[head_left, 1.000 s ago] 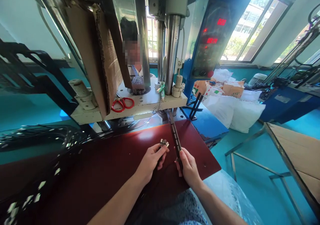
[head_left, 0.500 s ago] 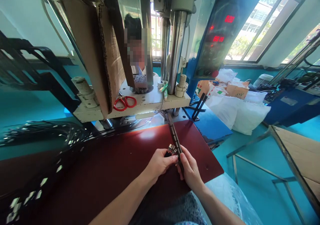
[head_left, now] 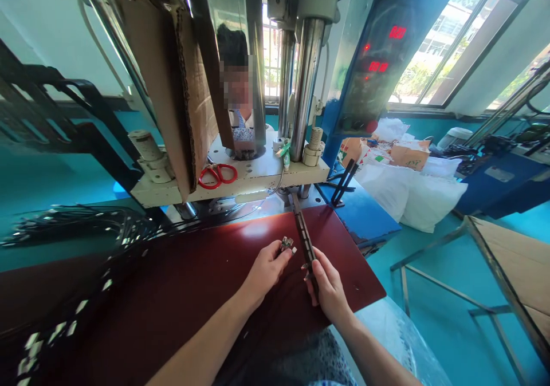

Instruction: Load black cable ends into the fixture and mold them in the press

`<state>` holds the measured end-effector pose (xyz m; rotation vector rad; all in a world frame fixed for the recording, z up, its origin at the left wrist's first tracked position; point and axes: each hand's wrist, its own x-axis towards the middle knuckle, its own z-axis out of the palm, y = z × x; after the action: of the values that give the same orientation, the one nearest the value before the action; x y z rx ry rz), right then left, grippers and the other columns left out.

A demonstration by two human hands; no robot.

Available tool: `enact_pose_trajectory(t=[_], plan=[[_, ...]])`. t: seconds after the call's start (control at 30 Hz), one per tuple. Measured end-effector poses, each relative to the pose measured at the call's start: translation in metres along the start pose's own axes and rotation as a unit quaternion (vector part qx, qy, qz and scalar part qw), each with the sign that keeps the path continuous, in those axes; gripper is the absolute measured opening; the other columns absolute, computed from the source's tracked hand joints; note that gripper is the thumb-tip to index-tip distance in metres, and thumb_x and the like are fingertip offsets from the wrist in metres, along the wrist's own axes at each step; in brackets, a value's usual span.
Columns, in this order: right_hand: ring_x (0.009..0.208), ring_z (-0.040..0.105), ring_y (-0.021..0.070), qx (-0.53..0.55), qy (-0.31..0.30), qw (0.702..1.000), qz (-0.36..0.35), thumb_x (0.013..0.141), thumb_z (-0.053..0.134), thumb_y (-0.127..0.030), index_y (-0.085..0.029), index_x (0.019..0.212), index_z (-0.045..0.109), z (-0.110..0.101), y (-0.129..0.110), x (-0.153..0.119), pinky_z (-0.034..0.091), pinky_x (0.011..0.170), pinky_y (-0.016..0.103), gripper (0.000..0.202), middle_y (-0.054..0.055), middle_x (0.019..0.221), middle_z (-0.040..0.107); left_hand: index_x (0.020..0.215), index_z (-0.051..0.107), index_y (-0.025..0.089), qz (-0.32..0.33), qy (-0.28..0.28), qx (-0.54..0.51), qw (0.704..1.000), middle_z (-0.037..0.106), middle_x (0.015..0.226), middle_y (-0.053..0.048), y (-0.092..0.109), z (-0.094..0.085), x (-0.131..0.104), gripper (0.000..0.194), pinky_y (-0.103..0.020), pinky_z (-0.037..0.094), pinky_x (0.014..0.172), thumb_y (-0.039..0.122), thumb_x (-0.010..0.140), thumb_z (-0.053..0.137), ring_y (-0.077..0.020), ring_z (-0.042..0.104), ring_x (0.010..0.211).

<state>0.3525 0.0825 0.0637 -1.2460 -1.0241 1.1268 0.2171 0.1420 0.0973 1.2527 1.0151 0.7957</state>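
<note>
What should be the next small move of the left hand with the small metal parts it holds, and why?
Probably the left hand should carry its metal connectors a little to the right, onto the slotted black strip. The connectors sit pinched at the fingertips, just beside the strip and apart from it, while the right hand grips the strip's near end on the dark red tabletop.

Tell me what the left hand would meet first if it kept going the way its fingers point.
The left hand, holding small metal connectors, points up and to the right. First in that line looks to be the dark slotted bar on the red mat, though depth is uncertain.
</note>
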Motion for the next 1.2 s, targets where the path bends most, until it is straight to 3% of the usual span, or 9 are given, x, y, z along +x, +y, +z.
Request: enact_pose_trajectory(t=[0.27, 0.57, 0.77, 0.93, 1.1, 1.2], plan=[[0.034, 0.037, 0.0039, 0.014, -0.032, 0.999, 0.007, 0.086, 0.043, -0.048, -0.022, 0.125, 0.041, -0.002, 0.001, -0.001, 0.030, 0.028, 0.012, 0.047, -0.005, 0.058, 0.051, 0.075, 0.062, 0.011, 0.020, -0.038, 0.025, 0.999, 0.056, 0.064, 0.000, -0.002, 0.000, 0.000, 0.028, -0.021, 0.035, 0.052, 0.038, 0.070, 0.058, -0.0116, 0.046, 0.058], [0.032, 0.034, 0.0051, -0.015, -0.047, 0.999, 0.014, 0.086, 0.042, -0.049, -0.018, 0.127, 0.042, -0.002, -0.003, 0.000, 0.026, 0.028, 0.014, 0.051, -0.007, 0.049, 0.046, 0.077, 0.063, 0.013, 0.043, -0.030, 0.050, 0.997, 0.060, 0.069, 0.000, -0.007, 0.000, 0.001, 0.022, -0.022, 0.038, 0.061, 0.033, 0.072, 0.055, -0.0138, 0.050, 0.064], [0.033, 0.035, 0.0050, -0.047, -0.044, 0.998, 0.002, 0.086, 0.042, -0.049, -0.020, 0.127, 0.042, 0.002, -0.002, 0.002, 0.028, 0.029, 0.014, 0.050, -0.007, 0.048, 0.044, 0.069, 0.058, 0.014, 0.073, -0.001, 0.107, 0.992, 0.056, 0.066, 0.001, -0.007, 0.002, 0.001, 0.021, -0.021, 0.037, 0.059, 0.034, 0.075, 0.053, -0.0129, 0.048, 0.064], [0.033, 0.034, 0.0039, 0.000, -0.035, 0.999, 0.011, 0.085, 0.045, -0.047, -0.020, 0.124, 0.044, 0.000, -0.001, 0.001, 0.027, 0.027, 0.013, 0.047, -0.007, 0.050, 0.044, 0.084, 0.048, 0.017, 0.059, -0.002, 0.011, 0.998, 0.045, 0.056, 0.006, -0.006, -0.002, 0.003, 0.024, -0.019, 0.032, 0.047, 0.041, 0.080, 0.046, -0.0081, 0.041, 0.048], [0.034, 0.036, 0.0035, 0.010, -0.025, 1.000, 0.012, 0.086, 0.045, -0.045, -0.021, 0.125, 0.043, -0.002, 0.001, 0.001, 0.028, 0.027, 0.013, 0.046, -0.004, 0.058, 0.051, 0.074, 0.044, 0.017, -0.015, -0.034, -0.035, 0.999, 0.032, 0.046, 0.010, 0.003, -0.009, 0.000, 0.030, -0.018, 0.017, 0.038, 0.045, 0.074, 0.054, -0.0046, 0.023, 0.038], [0.034, 0.036, 0.0036, 0.014, -0.031, 0.999, 0.014, 0.087, 0.044, -0.044, -0.021, 0.126, 0.042, -0.002, 0.002, 0.001, 0.028, 0.028, 0.012, 0.045, -0.004, 0.057, 0.051, 0.075, 0.047, 0.016, -0.019, -0.047, -0.074, 0.996, 0.035, 0.052, 0.009, 0.004, -0.009, -0.001, 0.034, -0.018, 0.019, 0.041, 0.046, 0.068, 0.061, -0.0044, 0.026, 0.042]])
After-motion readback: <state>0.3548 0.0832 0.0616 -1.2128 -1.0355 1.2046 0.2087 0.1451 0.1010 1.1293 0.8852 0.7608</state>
